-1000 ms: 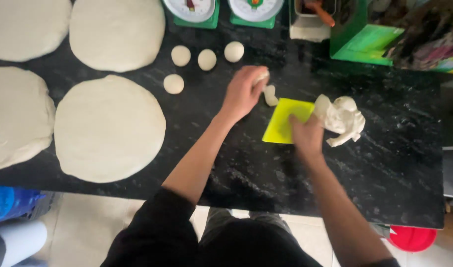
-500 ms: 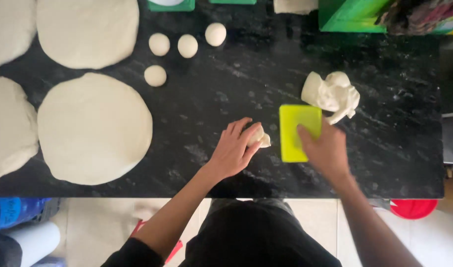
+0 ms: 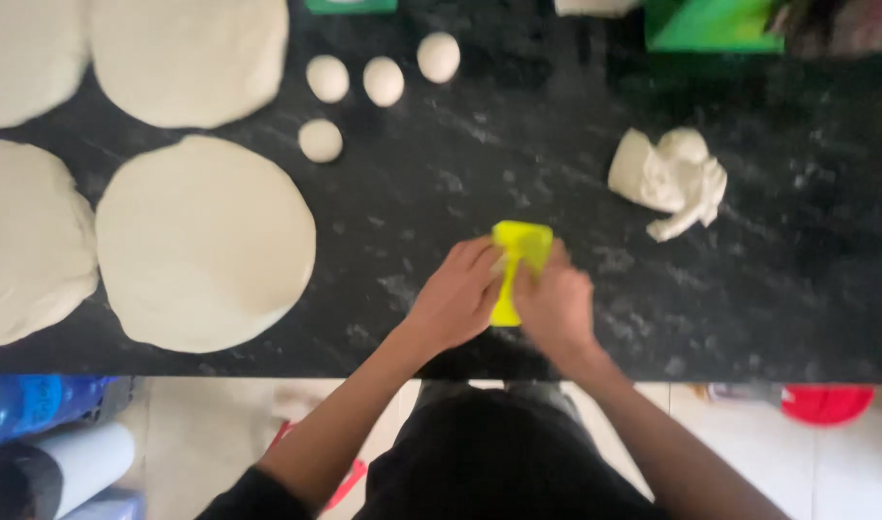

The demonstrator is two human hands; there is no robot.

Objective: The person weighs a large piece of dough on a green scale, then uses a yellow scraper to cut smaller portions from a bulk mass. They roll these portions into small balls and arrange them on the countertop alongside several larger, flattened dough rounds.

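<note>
The yellow scraper point(image 3: 518, 262) is now gripped between both hands near the front edge of the black counter point(image 3: 807, 289). The left hand point(image 3: 457, 297) has been brought against it, fingers curled together on its left side; half a second ago a small dough piece was held beside the scraper. The right hand point(image 3: 557, 306) is clamped on its right edge. The dough lump point(image 3: 670, 177) lies well apart, up-right of the scraper.
</note>
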